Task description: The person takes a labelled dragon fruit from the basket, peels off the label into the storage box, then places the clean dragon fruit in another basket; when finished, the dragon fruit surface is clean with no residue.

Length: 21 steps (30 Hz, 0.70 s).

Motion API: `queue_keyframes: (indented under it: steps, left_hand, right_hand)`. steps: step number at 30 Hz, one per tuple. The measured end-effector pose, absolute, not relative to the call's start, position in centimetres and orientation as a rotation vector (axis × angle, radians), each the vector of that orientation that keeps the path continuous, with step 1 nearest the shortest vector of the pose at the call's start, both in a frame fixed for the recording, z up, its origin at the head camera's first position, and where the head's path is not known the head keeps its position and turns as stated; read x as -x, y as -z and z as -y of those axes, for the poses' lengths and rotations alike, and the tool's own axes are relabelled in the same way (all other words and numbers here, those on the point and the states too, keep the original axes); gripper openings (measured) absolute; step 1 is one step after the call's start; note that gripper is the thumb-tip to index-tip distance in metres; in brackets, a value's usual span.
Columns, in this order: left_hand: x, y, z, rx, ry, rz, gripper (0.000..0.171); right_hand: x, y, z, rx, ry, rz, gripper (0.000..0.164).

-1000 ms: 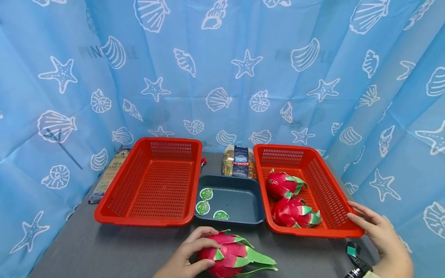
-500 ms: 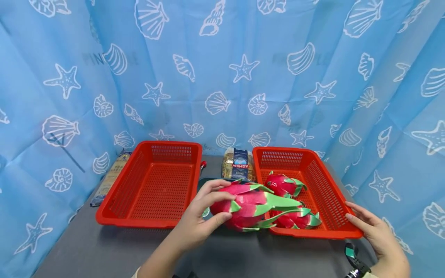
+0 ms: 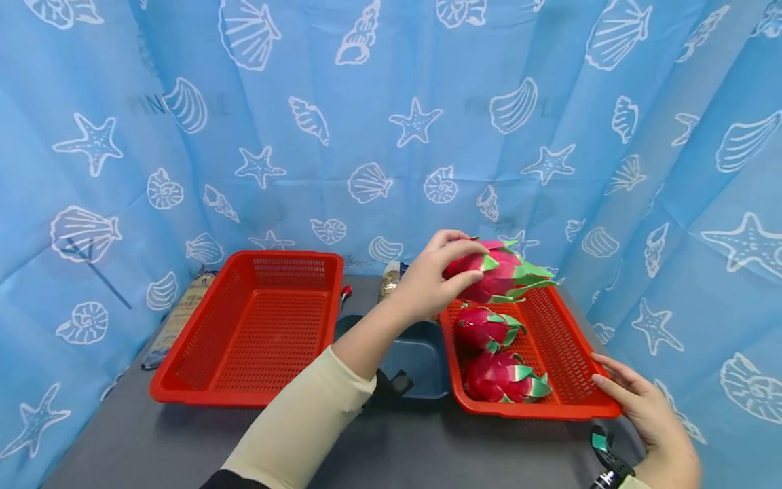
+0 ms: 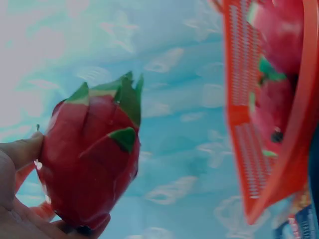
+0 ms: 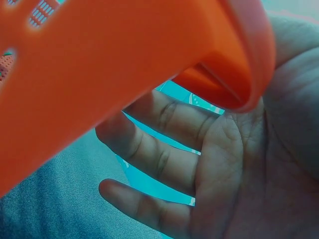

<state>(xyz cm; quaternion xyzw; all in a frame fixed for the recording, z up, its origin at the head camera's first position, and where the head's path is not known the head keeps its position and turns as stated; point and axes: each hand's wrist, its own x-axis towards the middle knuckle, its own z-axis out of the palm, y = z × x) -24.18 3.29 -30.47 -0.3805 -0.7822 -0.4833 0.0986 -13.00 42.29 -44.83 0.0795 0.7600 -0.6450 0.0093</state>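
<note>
My left hand [image 3: 430,278] grips a pink dragon fruit [image 3: 501,275] with green leaf tips, thumb and fingers round its blunt end. It is held up over the far end of the right red basket [image 3: 519,409]. In the left wrist view the same dragon fruit [image 4: 92,159] fills the left part, apart from the basket wall [image 4: 239,74]. Inside that basket, along its left side, lie two more dragon fruits, a far one [image 3: 482,328] and a near one [image 3: 504,378]. My right hand [image 3: 650,411] holds the basket's near right corner, fingers [image 5: 164,159] under the rim.
A second red basket [image 3: 183,397] stands at the left. Between the baskets sits a dark blue tray [image 3: 421,360], partly behind my left arm. A pasta bag [image 3: 389,280] is mostly hidden behind that arm. Another long packet [image 3: 183,316] lies at the far left, by the blue curtain [image 3: 293,81].
My left hand has lifted the dragon fruit from the table in front of the tray and carried it forward and right, over the right basket. The right hand stays at the basket corner.
</note>
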Motion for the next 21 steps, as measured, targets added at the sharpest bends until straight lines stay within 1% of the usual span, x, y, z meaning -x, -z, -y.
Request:
queue_keyframes:
  steps: [6, 10, 15, 21]
  left_hand:
    - [29.9, 32.2, -7.3, 1.012, 1.426, 2.525, 0.033]
    - [32.6, 34.0, -9.3, 0.943, 1.439, 2.647, 0.033]
    - [34.7, 36.5, -10.9, 0.844, 1.343, 2.787, 0.033]
    - [36.0, 38.7, -12.7, 0.874, 1.143, 2.915, 0.035]
  right_hand:
    - [13.0, 44.8, -42.2, -0.255, 2.005, -2.396, 0.039]
    - [13.0, 44.6, -42.3, -0.272, 1.959, -2.439, 0.037]
    - [12.9, 44.7, -42.0, -0.319, 1.901, -2.476, 0.039]
    - [12.8, 44.5, -41.7, -0.363, 1.855, -2.538, 0.049]
